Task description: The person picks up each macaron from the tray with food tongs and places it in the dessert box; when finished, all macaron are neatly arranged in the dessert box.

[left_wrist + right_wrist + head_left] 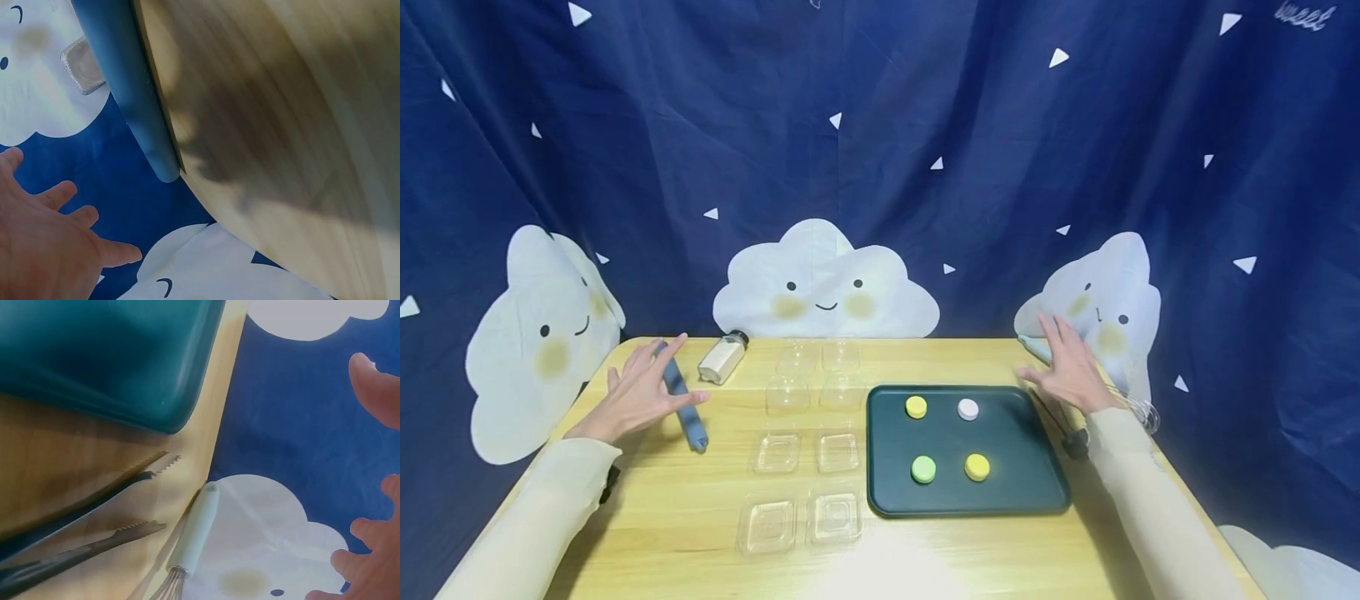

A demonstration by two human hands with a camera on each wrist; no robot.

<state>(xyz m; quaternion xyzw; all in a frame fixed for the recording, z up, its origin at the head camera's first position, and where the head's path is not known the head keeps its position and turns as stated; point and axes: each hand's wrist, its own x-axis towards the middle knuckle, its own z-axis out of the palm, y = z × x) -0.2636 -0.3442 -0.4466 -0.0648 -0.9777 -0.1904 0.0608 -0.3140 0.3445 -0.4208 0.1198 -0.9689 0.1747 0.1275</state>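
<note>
While the left hand (640, 393) spreads its fingers above the blue rod (690, 422) at the left of the head view, it grips nothing; the left wrist view shows a gap between them. The right hand (1070, 375), at the right of the head view, is likewise released, its fingers apart from the whisk (195, 528) and tongs (78, 557), which lie between the tray (947, 497) and the right edge of the counter (662, 533).

The rod looks stiff and smooth and may roll, so round its middle seems the best hold. The whisk should be light: its firm, slightly slick handle suits a grip, its springy wires less so. The tongs look rigid, best taken along the arms, away from the toothed tips.

On the tray, right of centre, sit four discs (923, 469), seemingly light and perhaps fragile; a soft pinch at their sides would suit. Clear boxes (771, 527), left of the tray, look thin and easily dented, better lifted by their rims.
</note>
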